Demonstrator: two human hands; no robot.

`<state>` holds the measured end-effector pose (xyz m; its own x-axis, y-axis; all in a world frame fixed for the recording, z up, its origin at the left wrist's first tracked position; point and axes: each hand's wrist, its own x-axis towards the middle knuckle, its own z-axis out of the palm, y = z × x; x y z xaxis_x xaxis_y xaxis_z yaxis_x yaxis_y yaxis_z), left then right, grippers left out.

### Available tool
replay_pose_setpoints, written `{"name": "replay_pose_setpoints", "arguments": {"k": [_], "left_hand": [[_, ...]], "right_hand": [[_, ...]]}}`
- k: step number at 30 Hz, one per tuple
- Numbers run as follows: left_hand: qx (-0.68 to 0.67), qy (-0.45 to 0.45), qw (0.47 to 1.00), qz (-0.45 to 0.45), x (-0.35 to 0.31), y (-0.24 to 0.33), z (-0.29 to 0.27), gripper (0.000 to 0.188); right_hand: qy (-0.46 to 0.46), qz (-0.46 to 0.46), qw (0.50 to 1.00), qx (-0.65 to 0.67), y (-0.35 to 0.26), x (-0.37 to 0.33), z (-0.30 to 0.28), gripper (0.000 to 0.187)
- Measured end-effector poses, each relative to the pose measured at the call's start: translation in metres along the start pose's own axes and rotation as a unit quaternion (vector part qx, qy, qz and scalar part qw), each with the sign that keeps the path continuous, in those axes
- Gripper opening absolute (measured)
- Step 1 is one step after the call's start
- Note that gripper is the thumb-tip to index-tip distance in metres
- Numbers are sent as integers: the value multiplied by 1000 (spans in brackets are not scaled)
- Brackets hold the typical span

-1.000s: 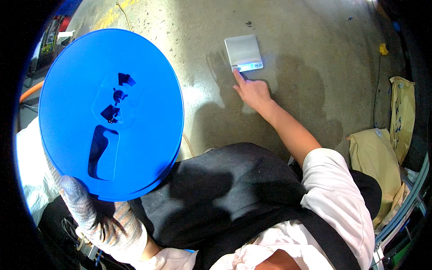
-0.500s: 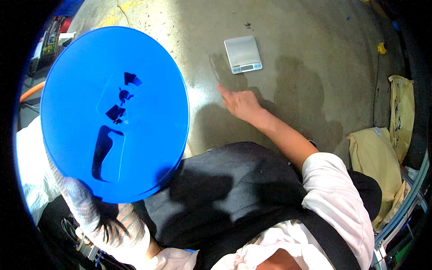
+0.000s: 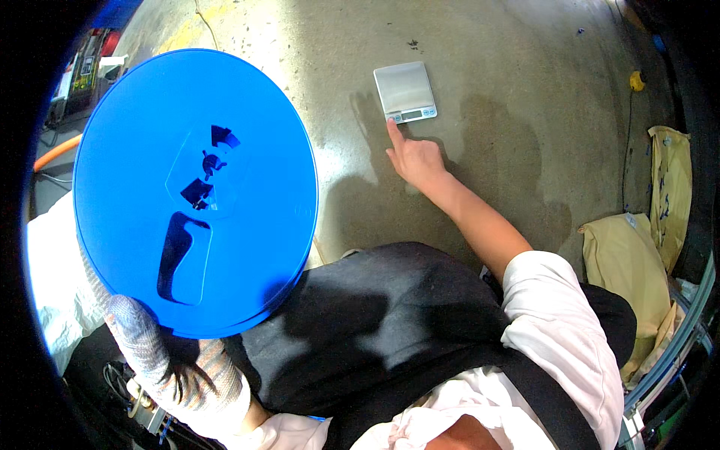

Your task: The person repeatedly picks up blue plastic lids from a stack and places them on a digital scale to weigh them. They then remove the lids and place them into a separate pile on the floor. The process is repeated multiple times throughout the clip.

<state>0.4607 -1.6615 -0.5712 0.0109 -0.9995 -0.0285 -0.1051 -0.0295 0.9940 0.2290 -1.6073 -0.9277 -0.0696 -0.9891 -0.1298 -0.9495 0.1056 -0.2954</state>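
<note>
A large round blue plastic reel point(image 3: 259, 150) with dark cut-outs at its hub stands tilted at the left. My left hand point(image 3: 169, 360), in a grey knitted glove, grips its lower rim; the thumb shows in front, and the other fingers are partly hidden. On the concrete floor ahead lies a small flat scale point(image 3: 405, 86) with a silver plate, a little display and round buttons. The bare index finger of my right hand point(image 3: 416, 161) is stretched to the button at the scale's near left corner. That hand holds nothing, its thumb apart and its other fingers bent.
Tan paper sacks point(image 3: 626, 255) lie at the right, beside a metal frame point(image 3: 675, 337). A white bag point(image 3: 52, 262) is behind the reel at the left. An orange hose point(image 3: 56, 154) and equipment point(image 3: 86, 67) stand farther off. A yellow object point(image 3: 637, 81) hangs by a cord.
My right hand has moved forward and slightly right, bringing its index finger from bare floor to the scale's button. The reel has shifted a little to the right in the view.
</note>
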Motion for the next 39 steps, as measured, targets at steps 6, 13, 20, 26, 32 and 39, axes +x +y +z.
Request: {"name": "replay_pose_setpoints", "arguments": {"k": [6,13,20,26,32,39], "left_hand": [[9,6,1000,1,3,1,3,72],[14,-4,1000,-1,3,-6,14,72],[-14,-3,1000,-12,4,-5,22,72],[59,-26,997,31,0,-5,40,86],[98,-73,992,45,-2,-14,36,95],[110,-92,988,55,-1,-14,31,97]], "right_hand": [[-18,-3,1000,10,1,4,2,63],[-79,43,996,2,-3,8,-3,56],[139,14,956,258,-37,15,-82,50],[303,-225,763,525,-118,-1,-198,36],[315,-185,779,510,-149,-18,-222,42],[296,-193,772,529,-144,-22,-229,37]]}}
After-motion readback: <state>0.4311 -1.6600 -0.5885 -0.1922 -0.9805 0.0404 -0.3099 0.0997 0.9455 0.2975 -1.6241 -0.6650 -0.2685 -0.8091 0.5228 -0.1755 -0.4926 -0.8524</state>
